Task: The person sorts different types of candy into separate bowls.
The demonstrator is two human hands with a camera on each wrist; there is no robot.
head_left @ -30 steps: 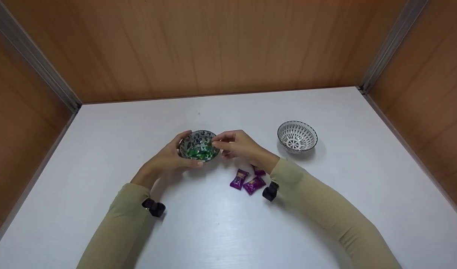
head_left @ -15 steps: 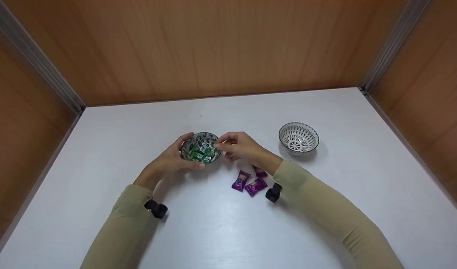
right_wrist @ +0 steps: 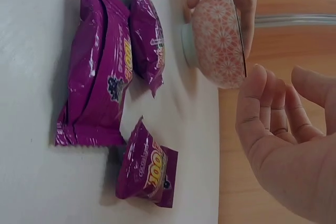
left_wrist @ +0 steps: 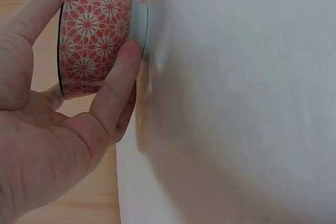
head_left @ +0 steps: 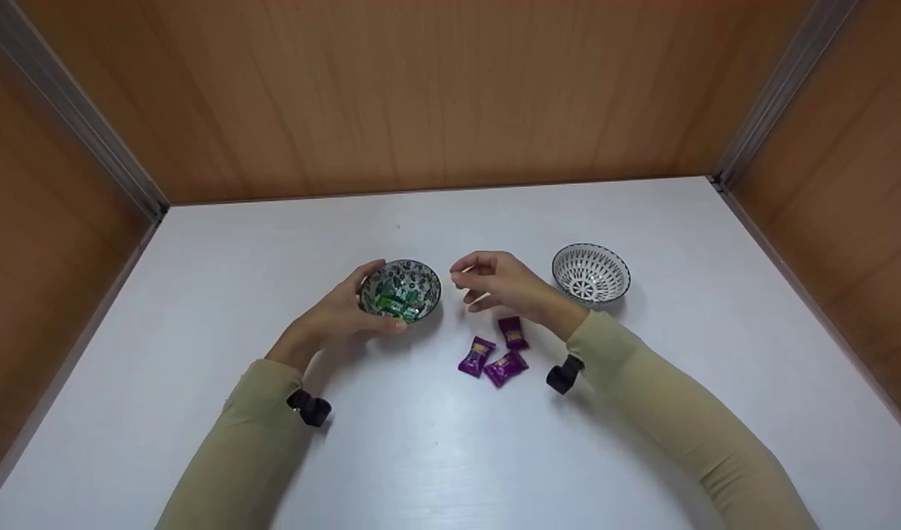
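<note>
My left hand (head_left: 340,309) grips a small bowl (head_left: 425,275) by its rim and side. Inside, the bowl is black-and-white patterned, and several green-wrapped candies (head_left: 397,302) lie in it. The left wrist view shows its red-and-white flowered outside (left_wrist: 94,30) and pale foot, with fingers along the wall and foot. To the right of the bowl, my right hand (head_left: 506,285) hovers with loosely bent fingers and nothing between them. Below it on the table lie three purple-wrapped candies (head_left: 512,333), large in the right wrist view, where one wrapper (right_wrist: 100,72) shows a grape picture.
A second bowl (head_left: 584,259), white with dark dashes inside, stands at the right, beyond the right wrist. The white table (head_left: 421,456) is bounded by a wooden back panel (head_left: 436,96) and side panels with grey metal corner strips.
My right hand has drawn back from the bowl's rim to the right, uncovering more of the third purple candy. The left hand keeps its grip on the bowl, which now tilts slightly less.
</note>
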